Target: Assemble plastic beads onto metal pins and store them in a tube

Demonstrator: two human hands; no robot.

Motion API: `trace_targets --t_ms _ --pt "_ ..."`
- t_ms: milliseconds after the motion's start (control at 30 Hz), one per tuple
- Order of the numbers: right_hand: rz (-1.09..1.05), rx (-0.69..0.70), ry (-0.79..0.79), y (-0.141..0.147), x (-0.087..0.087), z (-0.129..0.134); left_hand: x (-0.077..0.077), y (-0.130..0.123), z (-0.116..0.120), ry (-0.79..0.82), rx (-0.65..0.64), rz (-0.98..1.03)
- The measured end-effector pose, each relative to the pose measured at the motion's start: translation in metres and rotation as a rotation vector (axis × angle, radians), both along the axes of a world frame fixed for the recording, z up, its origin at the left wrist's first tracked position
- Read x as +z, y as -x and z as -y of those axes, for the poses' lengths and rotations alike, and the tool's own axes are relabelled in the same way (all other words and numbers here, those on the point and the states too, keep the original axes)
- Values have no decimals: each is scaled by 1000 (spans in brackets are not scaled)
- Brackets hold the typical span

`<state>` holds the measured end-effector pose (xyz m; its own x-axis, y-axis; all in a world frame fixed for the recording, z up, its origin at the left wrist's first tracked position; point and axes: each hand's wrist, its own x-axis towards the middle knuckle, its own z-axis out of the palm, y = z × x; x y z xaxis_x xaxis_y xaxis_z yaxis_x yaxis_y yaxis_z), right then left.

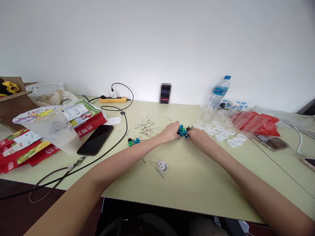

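Near the middle of the pale table [197,177], my left hand [171,131] is closed on a cluster of small blue, green and black pieces [182,131]. My right hand [195,135] meets it from the right, its fingers closed at the cluster's right side on small dark and blue pieces. To the left lie several thin metal pins [147,126], spread loosely. Close to my left forearm sit a green and black piece [130,142] and a blue piece [136,140]. A small round white dish [162,166] with dark bits is nearer me, beside bent metal wires [157,169].
At left are a phone [95,140], a plastic cup [56,131], red packets [91,126], a cardboard box [14,108] and a black cable [126,124]. A power strip [113,99] stands behind. At right are a bottle [219,91], white discs [221,135] and red bags [263,124].
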<state>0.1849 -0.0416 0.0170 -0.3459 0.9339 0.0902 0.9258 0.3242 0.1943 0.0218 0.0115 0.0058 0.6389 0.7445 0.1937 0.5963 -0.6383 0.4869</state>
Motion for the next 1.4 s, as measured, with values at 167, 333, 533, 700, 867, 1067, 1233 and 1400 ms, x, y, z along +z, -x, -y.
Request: trace_targets --t_ms 167,333,533,700,867,1067,1233,1400 --pt "10 -18 -26 6 0 2 -3 1 3 43 -2 78" --pt "-25 -29 -76 6 -2 2 -9 -3 3 -14 18 68" --pt "-74 -60 -112 2 -4 2 -12 -9 0 -30 90 23" --pt "-115 -79 -118 2 -3 2 -12 -8 -2 -18 101 31" --pt "-131 -61 -56 -1 -7 -5 -13 -9 -7 -13 101 35" --pt "-192 -51 3 -2 -10 -10 -11 -13 -8 -4 84 57" --pt "-264 -58 35 -1 -4 -6 -8 -7 -4 37 38 79" --pt "-325 -75 70 -1 -1 -5 -1 19 5 102 -104 122"
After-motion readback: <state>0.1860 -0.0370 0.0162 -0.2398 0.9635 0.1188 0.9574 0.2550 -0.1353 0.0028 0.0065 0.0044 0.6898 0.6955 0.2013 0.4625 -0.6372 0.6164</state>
